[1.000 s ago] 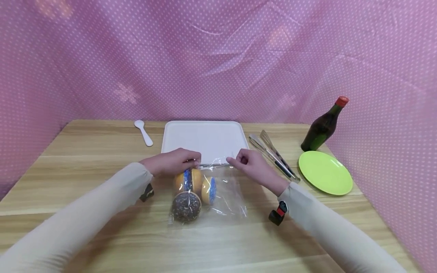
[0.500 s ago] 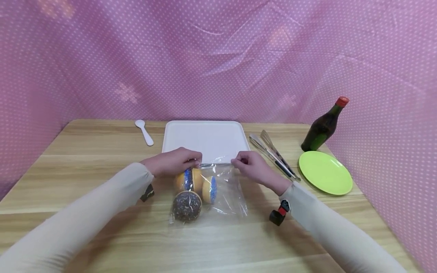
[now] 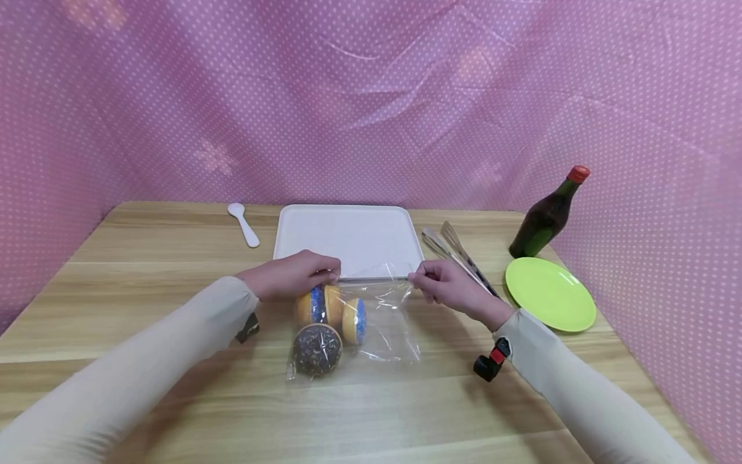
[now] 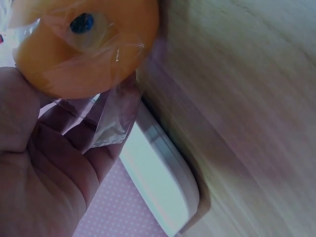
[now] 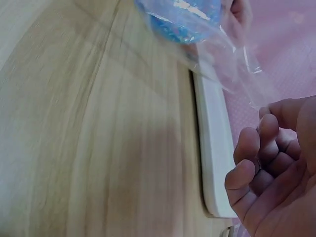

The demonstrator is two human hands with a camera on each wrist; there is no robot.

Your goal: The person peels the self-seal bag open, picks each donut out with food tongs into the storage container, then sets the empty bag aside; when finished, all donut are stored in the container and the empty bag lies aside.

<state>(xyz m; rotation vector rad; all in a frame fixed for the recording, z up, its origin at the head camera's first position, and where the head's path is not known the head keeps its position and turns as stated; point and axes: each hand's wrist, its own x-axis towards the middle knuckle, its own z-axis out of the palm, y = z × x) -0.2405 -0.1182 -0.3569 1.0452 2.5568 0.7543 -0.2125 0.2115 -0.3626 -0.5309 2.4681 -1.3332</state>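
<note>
A clear plastic bag (image 3: 385,341) lies on the wooden table with several toy donuts inside. In front is a dark chocolate donut (image 3: 317,349); a blue-sprinkled donut (image 3: 354,321) stands on edge to its right, and orange donuts with blue icing sit behind. My left hand (image 3: 292,276) pinches the bag's mouth at its left end. In the left wrist view, the bag's edge runs between thumb and fingers, under an orange donut (image 4: 94,74). My right hand (image 3: 455,289) pinches the right end of the mouth; its thumb and index finger meet on the film in the right wrist view.
A white tray (image 3: 348,238) lies just behind the bag. Metal tongs (image 3: 455,248) are partly behind my right hand. Further right are a green plate (image 3: 551,293) and a dark bottle (image 3: 545,219) with a red cap. A white spoon (image 3: 244,225) lies back left.
My right hand has slid rightward along the bag's mouth to its right end and now covers part of the tongs. My left hand keeps its pinch almost unmoved.
</note>
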